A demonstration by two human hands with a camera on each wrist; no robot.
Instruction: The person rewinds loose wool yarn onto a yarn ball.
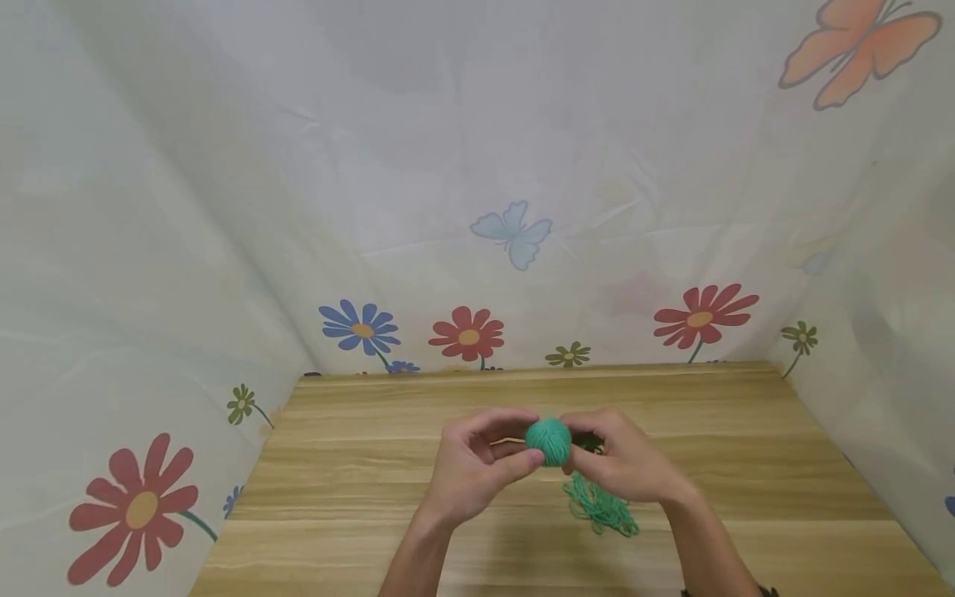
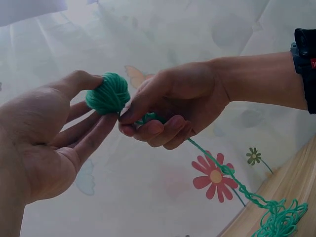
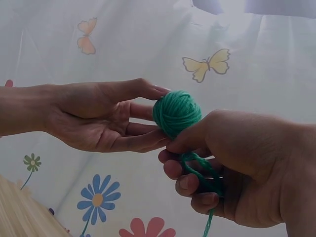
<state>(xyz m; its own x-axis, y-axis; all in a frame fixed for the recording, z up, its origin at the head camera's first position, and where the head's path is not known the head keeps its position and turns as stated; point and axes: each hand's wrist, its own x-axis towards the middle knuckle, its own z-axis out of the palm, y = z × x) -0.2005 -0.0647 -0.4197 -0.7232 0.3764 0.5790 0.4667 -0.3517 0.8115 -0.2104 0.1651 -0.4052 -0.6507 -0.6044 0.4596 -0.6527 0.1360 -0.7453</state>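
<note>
A small ball of green yarn (image 1: 549, 441) is held above the wooden table between both hands. My left hand (image 1: 477, 464) pinches it between thumb and fingertips, as the left wrist view also shows. At the ball's right side, my right hand (image 1: 622, 456) pinches the yarn strand close against the ball. In the right wrist view, more strand (image 3: 202, 170) loops through the curled fingers of that hand. From there the yarn (image 2: 227, 170) runs down, twisted with small knots, to a loose heap of green yarn (image 1: 603, 504) on the table.
The wooden table (image 1: 358, 464) stretches under both hands. White curtains (image 1: 418, 149) printed with flowers and butterflies enclose it at the back and both sides. A dark band (image 2: 308, 69) circles the right wrist.
</note>
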